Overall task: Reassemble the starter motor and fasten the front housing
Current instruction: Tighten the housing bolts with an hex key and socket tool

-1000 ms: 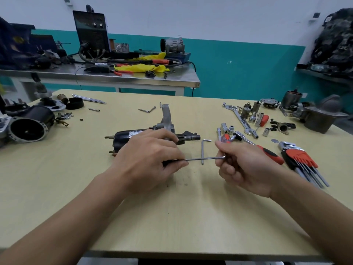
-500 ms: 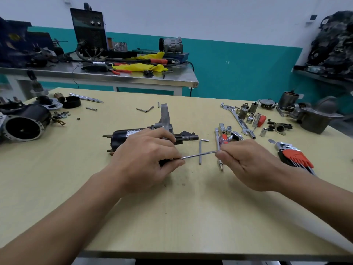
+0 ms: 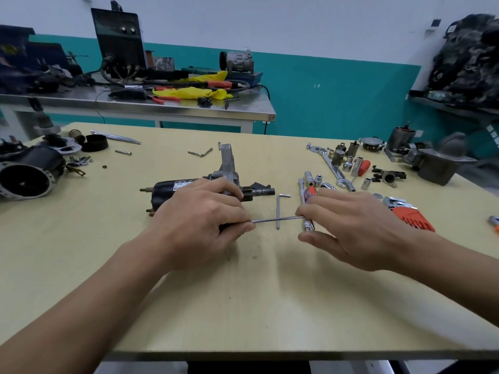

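Your left hand (image 3: 199,220) pinches the thin steel rod (image 3: 264,221); your right hand (image 3: 359,228), fingers spread, merely touches it. It can slip and drop.

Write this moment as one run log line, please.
left hand pinches thin metal rod at near end | right hand touches far end, grip unclear | starter motor lies behind left hand

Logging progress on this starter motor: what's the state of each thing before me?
Starter motor: lying on the table, shaft end bare.
Thin rod: held level between the hands.
Left hand: pinches its left end.
Right hand: fingertips touch its right end, thumb apart.
Loose hex key: flat on the table.
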Tool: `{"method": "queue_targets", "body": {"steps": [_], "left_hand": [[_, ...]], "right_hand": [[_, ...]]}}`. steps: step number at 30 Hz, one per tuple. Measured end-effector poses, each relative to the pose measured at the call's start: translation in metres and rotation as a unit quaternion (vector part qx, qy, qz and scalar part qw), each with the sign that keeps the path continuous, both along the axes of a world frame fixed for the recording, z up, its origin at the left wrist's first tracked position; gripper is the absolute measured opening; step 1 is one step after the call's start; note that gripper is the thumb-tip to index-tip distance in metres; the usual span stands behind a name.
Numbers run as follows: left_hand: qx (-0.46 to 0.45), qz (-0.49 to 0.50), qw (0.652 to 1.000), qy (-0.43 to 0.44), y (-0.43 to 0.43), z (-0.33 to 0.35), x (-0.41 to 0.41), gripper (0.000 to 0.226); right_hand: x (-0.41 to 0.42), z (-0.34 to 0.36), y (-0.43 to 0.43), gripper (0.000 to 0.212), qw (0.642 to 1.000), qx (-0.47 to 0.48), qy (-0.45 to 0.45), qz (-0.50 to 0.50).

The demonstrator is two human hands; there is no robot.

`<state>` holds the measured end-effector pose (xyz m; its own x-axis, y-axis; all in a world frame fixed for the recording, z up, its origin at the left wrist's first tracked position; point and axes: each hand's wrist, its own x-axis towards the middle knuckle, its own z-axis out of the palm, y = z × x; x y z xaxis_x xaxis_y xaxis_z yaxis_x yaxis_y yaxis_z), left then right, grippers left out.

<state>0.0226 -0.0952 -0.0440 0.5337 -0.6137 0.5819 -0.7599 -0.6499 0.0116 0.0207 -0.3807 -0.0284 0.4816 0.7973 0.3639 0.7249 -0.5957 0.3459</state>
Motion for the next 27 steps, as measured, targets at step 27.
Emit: {"method": "queue_targets", "body": {"steps": [27], "left_hand": [[-0.004,-0.009,1.0,-0.005,0.001,-0.003,0.003,0.035]], "right_hand": [[0.008,-0.019,-0.003,0.046,0.995,0.093,-0.002,0.026]]}}
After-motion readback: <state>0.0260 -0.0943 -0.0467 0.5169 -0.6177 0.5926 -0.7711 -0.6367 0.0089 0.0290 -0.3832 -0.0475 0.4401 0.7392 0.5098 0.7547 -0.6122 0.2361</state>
